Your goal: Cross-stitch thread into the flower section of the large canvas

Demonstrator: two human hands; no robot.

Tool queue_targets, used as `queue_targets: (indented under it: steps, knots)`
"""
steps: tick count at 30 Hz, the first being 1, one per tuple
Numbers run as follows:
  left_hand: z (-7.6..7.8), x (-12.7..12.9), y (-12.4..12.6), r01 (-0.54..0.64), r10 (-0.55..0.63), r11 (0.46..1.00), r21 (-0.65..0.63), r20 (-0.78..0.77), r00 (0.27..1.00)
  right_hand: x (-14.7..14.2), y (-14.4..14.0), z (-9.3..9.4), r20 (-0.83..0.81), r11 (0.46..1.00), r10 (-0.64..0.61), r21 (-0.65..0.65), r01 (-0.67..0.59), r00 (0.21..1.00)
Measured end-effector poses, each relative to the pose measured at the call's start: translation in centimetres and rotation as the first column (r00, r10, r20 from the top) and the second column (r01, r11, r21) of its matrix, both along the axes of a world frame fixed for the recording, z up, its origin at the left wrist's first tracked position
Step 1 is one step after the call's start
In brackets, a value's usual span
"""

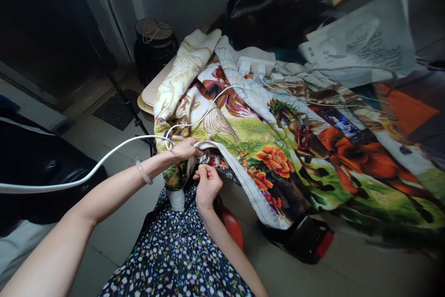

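Observation:
A large cross-stitch cloth lies spread and partly rolled, showing orange flowers, brown horses and green grass, with a white gridded margin. My left hand, a pale bangle on its wrist, grips the folded white edge near my lap. Just below and to the right, my right hand is closed in a pinch under that edge. Whatever its fingertips hold is too small to make out. A white cable loops past my left wrist. Red-handled snips and a bundle of green thread rest on the cloth.
A white power strip with plugs and a lit phone lie on the cloth. Behind are a black bag and a pale printed bag. A thin black stand rises at left; a red stool shows below.

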State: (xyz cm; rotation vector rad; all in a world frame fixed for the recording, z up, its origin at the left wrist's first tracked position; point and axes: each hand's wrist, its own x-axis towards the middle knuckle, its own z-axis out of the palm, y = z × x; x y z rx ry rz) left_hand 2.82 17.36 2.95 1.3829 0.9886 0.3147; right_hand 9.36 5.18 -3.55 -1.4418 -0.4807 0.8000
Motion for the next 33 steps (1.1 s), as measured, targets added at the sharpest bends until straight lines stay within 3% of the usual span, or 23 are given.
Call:
queue_targets:
  steps: [10,21,27,33]
  knots:
    - [-0.2,0.2,-0.3,-0.042,0.042,0.999,0.011,0.002,0.999,-0.8,0.6,0.1,-0.263,0.996,-0.083,0.003,0.086,0.961]
    - [-0.6,0.3,-0.6,-0.061,0.061,0.996,0.064,-0.004,0.998,-0.6,0.7,1.7,-0.359,0.995,-0.100,-0.026,0.097,0.928]
    - [-0.9,0.1,-0.4,-0.058,0.058,0.995,0.076,0.002,0.998,-0.2,0.8,1.1,-0.286,0.994,-0.096,0.022,0.106,0.953]
    - [-1.0,0.1,-0.3,-0.032,0.034,0.996,0.088,-0.022,0.999,1.0,0.2,0.3,-0.144,0.998,0.044,-0.030,-0.049,0.989]
